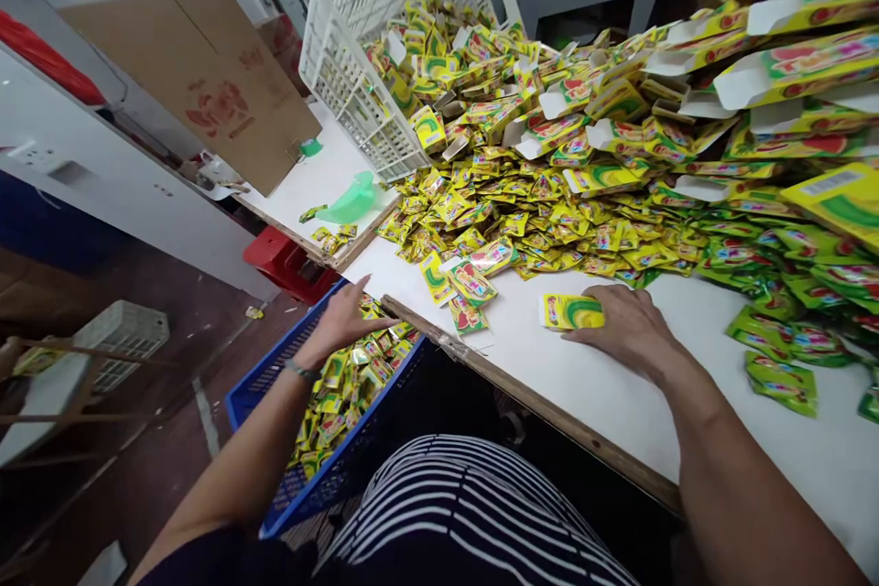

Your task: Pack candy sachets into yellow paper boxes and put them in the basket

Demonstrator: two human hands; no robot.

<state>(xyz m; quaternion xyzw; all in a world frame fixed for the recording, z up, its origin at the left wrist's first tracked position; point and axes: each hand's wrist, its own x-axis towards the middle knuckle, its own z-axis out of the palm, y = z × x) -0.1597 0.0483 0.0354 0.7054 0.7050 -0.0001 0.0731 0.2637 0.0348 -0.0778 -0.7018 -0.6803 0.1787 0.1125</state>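
Note:
My right hand is closed around one end of a small yellow candy box, held at the white tabletop. Over the blue crate my left hand is open, thumb and fingers spread, with nothing in it. Filled boxes lie heaped inside that crate. A few small boxes rest near the table edge between my hands. Beyond them spreads a pile of yellow candy packets. Several green packets lie to the right of my right hand.
A white plastic basket lies tipped with boxes spilling out. Open-ended boxes are stacked high at the right. A green scoop and a cardboard carton sit at the left; a red stool stands below.

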